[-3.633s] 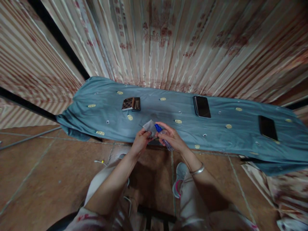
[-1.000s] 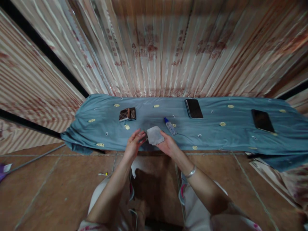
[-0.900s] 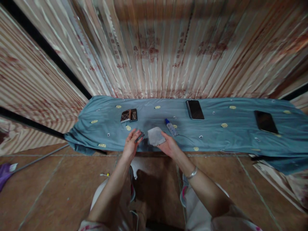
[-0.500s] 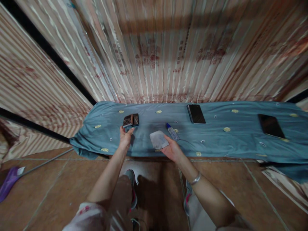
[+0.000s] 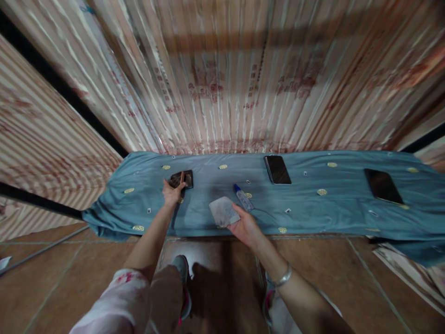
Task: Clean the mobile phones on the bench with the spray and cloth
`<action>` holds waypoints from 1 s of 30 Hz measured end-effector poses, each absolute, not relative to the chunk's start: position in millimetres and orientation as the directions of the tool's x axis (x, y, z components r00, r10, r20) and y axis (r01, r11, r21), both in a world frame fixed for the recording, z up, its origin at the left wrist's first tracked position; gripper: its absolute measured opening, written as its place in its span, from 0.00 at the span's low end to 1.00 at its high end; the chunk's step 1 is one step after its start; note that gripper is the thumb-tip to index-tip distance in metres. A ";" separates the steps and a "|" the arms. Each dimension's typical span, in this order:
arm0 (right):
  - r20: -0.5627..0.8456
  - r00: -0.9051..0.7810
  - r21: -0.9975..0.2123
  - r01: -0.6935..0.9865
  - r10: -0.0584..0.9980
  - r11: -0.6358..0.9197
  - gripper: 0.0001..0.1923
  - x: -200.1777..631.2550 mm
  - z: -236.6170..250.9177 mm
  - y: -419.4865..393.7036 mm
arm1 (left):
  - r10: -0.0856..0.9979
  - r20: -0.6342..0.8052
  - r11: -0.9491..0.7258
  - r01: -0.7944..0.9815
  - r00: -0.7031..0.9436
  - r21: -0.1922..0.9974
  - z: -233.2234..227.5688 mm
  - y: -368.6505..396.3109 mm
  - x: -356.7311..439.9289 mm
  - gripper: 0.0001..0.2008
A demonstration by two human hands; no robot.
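At the left part of the blue cloth, my left hand (image 5: pixel 171 193) is closed on a small dark folding wallet (image 5: pixel 188 179). Its thumb presses near a brown edge, and the fingers cover the left side of the wallet. My right hand (image 5: pixel 245 226) grips a pale grey square cloth (image 5: pixel 222 211) by its right corner, held above the front of the covered surface. Just beyond that hand lies a small clear bottle (image 5: pixel 245 199) with a blue cap, on its side.
A blue patterned cloth (image 5: pixel 208 181) covers the long, low surface. Two black phone-like slabs lie on it: one (image 5: pixel 278 170) right of centre, another (image 5: pixel 383 186) farther right. Striped curtains (image 5: pixel 215 106) hang behind. Dark poles (image 5: pixel 69 93) slant along the left side.
My left hand has moved onto the wallet, and its raised checkered part now sits lower in the fingers. The right hand still holds the grey cloth. The view has shifted slightly.
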State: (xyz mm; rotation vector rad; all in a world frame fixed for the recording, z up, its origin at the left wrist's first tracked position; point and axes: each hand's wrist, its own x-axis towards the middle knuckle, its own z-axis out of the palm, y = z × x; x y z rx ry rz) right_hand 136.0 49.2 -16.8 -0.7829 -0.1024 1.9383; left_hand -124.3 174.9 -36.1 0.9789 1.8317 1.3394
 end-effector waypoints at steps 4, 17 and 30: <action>-0.455 -0.308 -0.361 -0.794 0.836 -0.489 0.12 134.0 -11.9 49.5 | 0.812 -0.045 0.320 0.379 -0.582 0.868 -40.2 176.2 -129.4 0.46; -0.396 -0.215 -0.399 -0.835 0.893 -0.378 0.10 150.7 -16.6 59.6 | 0.946 0.018 0.046 0.189 -0.323 0.981 -0.2 82.2 -98.4 0.47; -0.412 -0.003 -0.531 -0.812 0.911 -0.243 0.12 160.6 -7.6 61.4 | 0.989 -0.146 0.143 -0.176 -0.003 0.974 -23.2 17.6 -13.3 0.53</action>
